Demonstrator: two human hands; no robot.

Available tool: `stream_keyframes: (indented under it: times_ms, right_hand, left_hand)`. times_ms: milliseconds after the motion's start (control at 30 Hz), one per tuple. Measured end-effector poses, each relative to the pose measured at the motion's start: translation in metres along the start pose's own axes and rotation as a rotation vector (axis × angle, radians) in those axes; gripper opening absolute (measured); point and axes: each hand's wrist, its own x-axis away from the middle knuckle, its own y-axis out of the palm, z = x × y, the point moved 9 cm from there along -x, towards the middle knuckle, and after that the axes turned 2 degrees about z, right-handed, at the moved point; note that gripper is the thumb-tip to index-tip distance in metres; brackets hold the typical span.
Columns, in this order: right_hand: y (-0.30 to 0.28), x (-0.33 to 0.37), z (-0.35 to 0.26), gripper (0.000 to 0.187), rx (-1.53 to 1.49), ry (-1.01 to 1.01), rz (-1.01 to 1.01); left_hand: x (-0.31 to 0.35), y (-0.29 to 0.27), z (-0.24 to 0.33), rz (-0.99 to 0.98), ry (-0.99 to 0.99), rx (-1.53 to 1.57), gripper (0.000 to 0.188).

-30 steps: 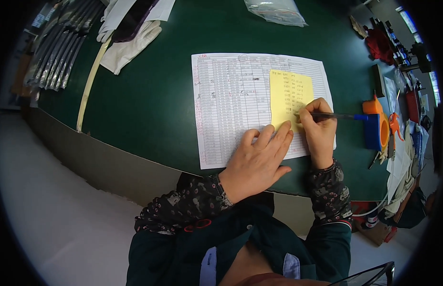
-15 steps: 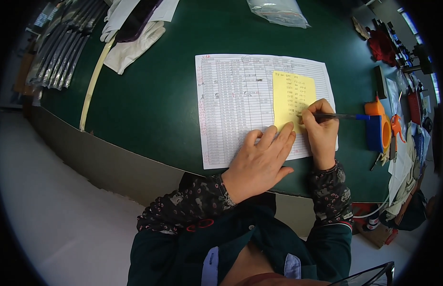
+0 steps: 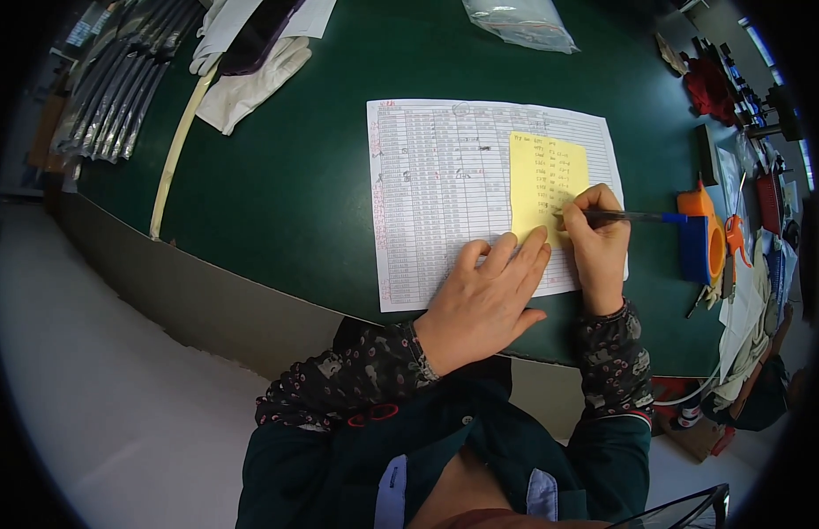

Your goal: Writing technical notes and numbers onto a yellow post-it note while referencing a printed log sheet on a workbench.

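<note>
My right hand grips a dark pen with a blue end, its tip low on a yellow note sheet. Handwritten rows run down the upper part of that sheet. It lies on a larger white printed table sheet, which bears red and black pen marks. My left hand is flat and open, its fingertips on the lower edge of the yellow sheet and its palm over the white one. Both papers rest on the green tabletop.
At the far left, a dark phone lies on white gloves and papers, near long bagged parts. A clear plastic bag sits at the back. To the right stand a blue and orange tape dispenser and an orange-handled tool.
The pen tip and right hand have shifted slightly to the right along the bottom written row. The whole view has moved a little; my left hand stays flat on the papers.
</note>
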Motion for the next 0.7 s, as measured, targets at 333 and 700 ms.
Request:
stream_keyframes:
  times_ms: [333,700]
  right_hand:
    - [0.0000,0.0011,-0.0027,0.010,0.007,0.005,-0.005]
    - [0.0000,-0.0002,-0.0006,0.010,0.000,0.000,-0.015]
  left_hand:
    - [0.0000,-0.0003,0.0003,-0.001,-0.001,-0.011,0.065]
    - [0.0000,-0.0011,0.0006,0.008,0.005,-0.013,0.065]
